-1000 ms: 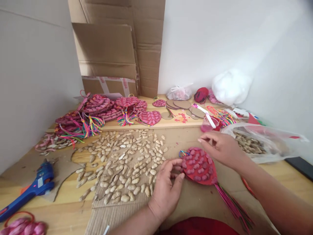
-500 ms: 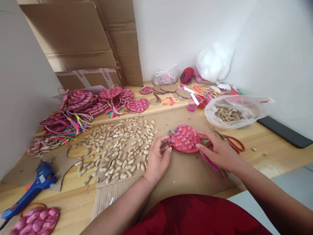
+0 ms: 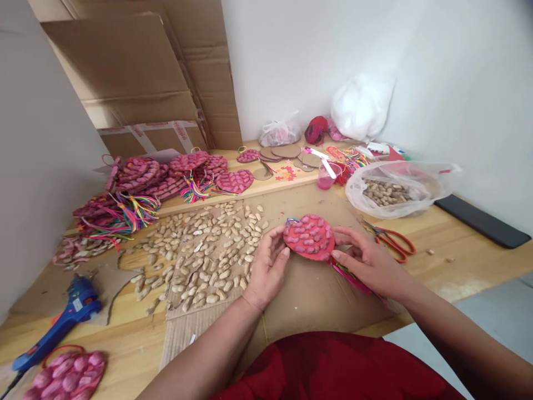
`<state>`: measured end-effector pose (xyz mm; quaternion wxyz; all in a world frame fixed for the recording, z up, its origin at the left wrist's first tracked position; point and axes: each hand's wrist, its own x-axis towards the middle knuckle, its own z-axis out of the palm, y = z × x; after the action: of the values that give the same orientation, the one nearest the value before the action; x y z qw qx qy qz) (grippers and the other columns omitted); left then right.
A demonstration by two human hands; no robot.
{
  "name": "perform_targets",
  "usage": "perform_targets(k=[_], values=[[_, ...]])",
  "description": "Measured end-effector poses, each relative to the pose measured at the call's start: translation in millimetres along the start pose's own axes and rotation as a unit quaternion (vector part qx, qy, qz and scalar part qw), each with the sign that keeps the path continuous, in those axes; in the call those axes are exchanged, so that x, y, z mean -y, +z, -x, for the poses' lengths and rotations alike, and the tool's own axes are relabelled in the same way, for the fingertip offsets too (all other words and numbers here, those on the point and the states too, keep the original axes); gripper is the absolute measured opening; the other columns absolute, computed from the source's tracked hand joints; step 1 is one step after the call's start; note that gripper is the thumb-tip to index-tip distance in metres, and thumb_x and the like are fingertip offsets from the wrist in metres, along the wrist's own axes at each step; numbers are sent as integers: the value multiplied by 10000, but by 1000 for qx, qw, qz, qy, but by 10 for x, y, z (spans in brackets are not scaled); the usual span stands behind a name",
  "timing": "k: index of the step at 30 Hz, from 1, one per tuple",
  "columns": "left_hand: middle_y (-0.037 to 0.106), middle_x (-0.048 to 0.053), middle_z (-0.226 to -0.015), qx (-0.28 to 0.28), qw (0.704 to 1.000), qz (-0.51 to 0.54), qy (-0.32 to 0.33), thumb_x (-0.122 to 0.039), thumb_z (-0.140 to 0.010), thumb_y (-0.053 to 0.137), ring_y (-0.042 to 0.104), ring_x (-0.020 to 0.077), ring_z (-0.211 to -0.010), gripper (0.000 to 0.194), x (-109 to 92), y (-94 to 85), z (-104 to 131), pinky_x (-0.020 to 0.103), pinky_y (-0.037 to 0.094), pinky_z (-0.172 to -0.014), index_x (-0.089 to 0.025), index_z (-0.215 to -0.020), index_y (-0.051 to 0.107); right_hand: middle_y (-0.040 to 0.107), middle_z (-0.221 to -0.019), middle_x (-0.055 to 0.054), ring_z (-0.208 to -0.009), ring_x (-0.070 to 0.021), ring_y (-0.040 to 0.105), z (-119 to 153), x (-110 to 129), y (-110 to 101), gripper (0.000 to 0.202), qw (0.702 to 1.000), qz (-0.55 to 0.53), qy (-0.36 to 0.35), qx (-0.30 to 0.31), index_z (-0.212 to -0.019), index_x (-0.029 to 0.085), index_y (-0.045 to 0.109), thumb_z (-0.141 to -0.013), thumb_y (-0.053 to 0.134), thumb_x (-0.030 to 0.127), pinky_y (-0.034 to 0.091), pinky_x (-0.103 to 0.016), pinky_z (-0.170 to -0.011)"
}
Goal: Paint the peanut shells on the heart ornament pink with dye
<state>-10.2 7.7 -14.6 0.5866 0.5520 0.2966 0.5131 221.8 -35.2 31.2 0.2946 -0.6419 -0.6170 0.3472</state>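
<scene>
Between my two hands is a red round ornament (image 3: pixel 310 238) covered with rows of pink-painted peanut shells. It has a blue cord loop at its upper left and a pink tassel (image 3: pixel 352 279) hanging from its lower right. My left hand (image 3: pixel 270 264) has its curled fingers on the ornament's left edge. My right hand (image 3: pixel 366 258) grips the right edge, thumb near the tassel's top. Loose peanuts (image 3: pixel 216 261) lie spread on cardboard left of my hands. Orange-handled scissors (image 3: pixel 393 241) rest just beyond my right hand.
A blue glue gun (image 3: pixel 69 314) and another pink ornament (image 3: pixel 69 375) lie at the left. Finished ornaments (image 3: pixel 141 175) with tassels are piled at the back left. A plastic bag of peanuts (image 3: pixel 387 191), a pink cup (image 3: pixel 327 176) and a black slab (image 3: pixel 483 221) are at the right.
The ornament has shifted slightly left and turned a little in my hands. The tassel now lies more under my right hand. The camera view has shifted slightly.
</scene>
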Motion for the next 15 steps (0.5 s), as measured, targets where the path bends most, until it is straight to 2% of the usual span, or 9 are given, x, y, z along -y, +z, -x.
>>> perform_targets(k=[4,11,15], values=[[456,98,-1494,-2,999,41,0,-247,-925,583,386,221,-1421,459,-4,2,-26,407,286,-1202,-250,-1358,431,686,-1140,-79,-706,-139,637,25,12,24,540,999,-42,11,18,-1370,278,425,-885,556,477,561,-312,-638],[382,99,-1549,2,1000,5,10,-273,-931,580,313,234,-1462,516,55,-25,-9,416,255,-1215,-261,-1413,396,694,-928,-29,-690,-128,619,-6,61,70,518,996,-83,19,23,-1368,257,422,-898,532,445,537,-283,-627],[357,98,-1568,4,1000,-12,6,-286,-935,574,302,235,-1468,525,38,-18,-1,433,243,-1219,-272,-1425,386,687,-1024,-31,-692,-114,595,3,111,65,514,997,-71,17,-10,-1351,272,457,-871,575,410,523,-277,-638]])
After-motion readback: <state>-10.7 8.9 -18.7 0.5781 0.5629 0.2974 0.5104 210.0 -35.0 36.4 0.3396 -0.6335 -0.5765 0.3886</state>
